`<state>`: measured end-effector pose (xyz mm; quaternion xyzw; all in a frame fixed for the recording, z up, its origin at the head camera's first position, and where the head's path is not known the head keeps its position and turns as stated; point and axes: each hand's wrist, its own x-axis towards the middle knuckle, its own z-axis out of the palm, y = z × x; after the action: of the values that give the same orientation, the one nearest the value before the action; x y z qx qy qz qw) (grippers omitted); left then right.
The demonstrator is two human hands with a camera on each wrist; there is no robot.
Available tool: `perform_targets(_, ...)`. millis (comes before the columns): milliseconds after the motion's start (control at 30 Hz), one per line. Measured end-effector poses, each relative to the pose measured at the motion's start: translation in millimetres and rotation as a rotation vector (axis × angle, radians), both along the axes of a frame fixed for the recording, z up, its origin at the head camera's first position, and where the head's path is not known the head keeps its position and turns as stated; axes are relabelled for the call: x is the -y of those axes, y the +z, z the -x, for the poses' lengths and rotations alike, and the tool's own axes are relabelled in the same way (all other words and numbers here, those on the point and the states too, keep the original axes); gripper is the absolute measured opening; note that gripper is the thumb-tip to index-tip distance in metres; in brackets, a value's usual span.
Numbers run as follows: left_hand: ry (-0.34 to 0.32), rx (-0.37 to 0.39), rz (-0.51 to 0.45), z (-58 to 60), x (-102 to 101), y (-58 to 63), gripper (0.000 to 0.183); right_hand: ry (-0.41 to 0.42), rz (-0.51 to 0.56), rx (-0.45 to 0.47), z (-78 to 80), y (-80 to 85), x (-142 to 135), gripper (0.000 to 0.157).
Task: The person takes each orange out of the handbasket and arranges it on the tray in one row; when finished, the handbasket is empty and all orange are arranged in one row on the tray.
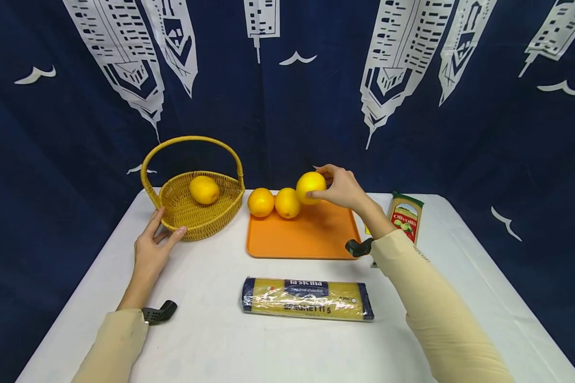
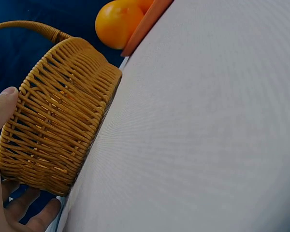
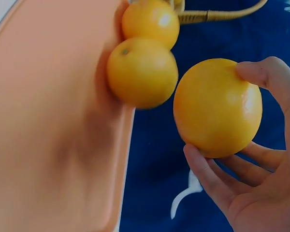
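My right hand point(image 1: 341, 187) holds an orange point(image 1: 310, 188) between thumb and fingertips, raised over the back of an orange tray point(image 1: 302, 239). The right wrist view shows this held orange point(image 3: 217, 108) apart from the other two. Those oranges point(image 1: 261, 202) point(image 1: 288, 203) sit side by side at the tray's back left. My left hand point(image 1: 152, 247) holds the near left side of a wicker basket point(image 1: 206, 230), its thumb point(image 2: 6, 104) by the rim and its fingers spread around the end. One yellow-orange fruit point(image 1: 204, 190) lies in the basket, under the tall arched handle.
A spaghetti pack point(image 1: 307, 299) lies across the white table point(image 1: 211, 346) in front of the tray. To the tray's right, a green-and-red Olivoila packet point(image 1: 405, 215) is partly covered by the right forearm. A dark blue curtain point(image 1: 316, 117) hangs behind the table.
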<state>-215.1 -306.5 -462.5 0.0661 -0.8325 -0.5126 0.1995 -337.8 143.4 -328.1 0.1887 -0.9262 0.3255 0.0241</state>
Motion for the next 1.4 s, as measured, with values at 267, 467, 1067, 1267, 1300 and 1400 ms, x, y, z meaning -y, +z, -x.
perform_targets(267, 0.005, 0.001, -0.006, -3.1, 2.1, 1.1, 0.085, -0.023, -0.112, 0.009, 13.5, -25.0, -2.3, 0.077)
perform_targets(467, -0.01, -0.015, -0.005, -2.3, 0.0, -0.4, 0.084, -0.038, -0.153, 0.095, 14.7, -49.4, 1.5, 0.082)
perform_targets(1067, -0.004, -0.027, 0.012, 0.6, -0.1, 0.2, 0.083, -0.061, -0.09, 0.065, 12.4, -51.2, -2.8, 0.082)
perform_targets(1267, 0.004, -0.027, 0.02, 0.4, 0.7, -0.5, 0.083, -0.071, -0.08, 0.031, 10.8, -47.7, -3.6, 0.079)
perform_targets(1300, 0.004, -0.026, 0.02, 0.3, 0.7, -0.5, 0.083, -0.077, -0.081, 0.03, 10.5, -47.1, -3.5, 0.078)
perform_targets(1400, 0.001, -0.026, 0.02, 0.2, 0.5, -0.4, 0.083, -0.093, -0.081, 0.036, 9.2, -46.3, -4.1, 0.077)
